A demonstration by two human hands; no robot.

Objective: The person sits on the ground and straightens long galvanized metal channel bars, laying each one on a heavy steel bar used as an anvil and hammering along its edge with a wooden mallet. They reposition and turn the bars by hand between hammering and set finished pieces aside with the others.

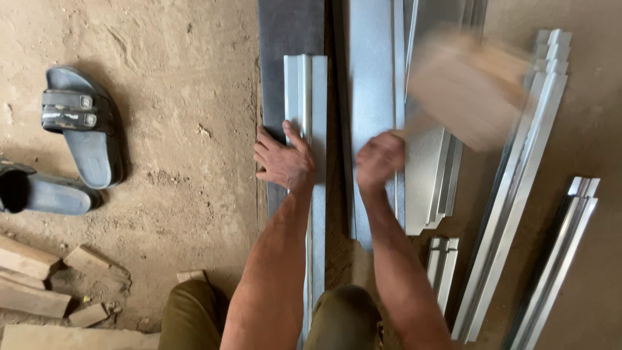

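Galvanised sheet-metal strips lie lengthwise on a dirt floor (181,97), running away from the person. The left hand (284,159) rests flat, fingers spread and palm down, on a folded metal profile (306,91), which lies on a dark flat bar (288,29); the fingertips reach over the profile's left edge onto the bar. That grip is apart, pressing rather than clasping.

The right hand (379,159) is closed in a fist around the handle of a wooden mallet (468,84). The mallet head is raised above and to the right of the fist and is heavily blurred, so its exact shape cannot be told. Beneath it lies a wide metal sheet (372,78), just right of the profile, with a shorter folded piece (431,175) beside that.

Further right, a long bundle of metal channels (521,175) lies at a slant, with another bundle (564,253) well apart near the right edge. A short channel piece (442,266) lies between the right forearm and the long bundle.

At left, two dark sandals (81,126) sit on the floor. Wooden offcuts (39,279) lie in the lower left corner. The person's knees, in olive trousers (191,317), show at the bottom edge.
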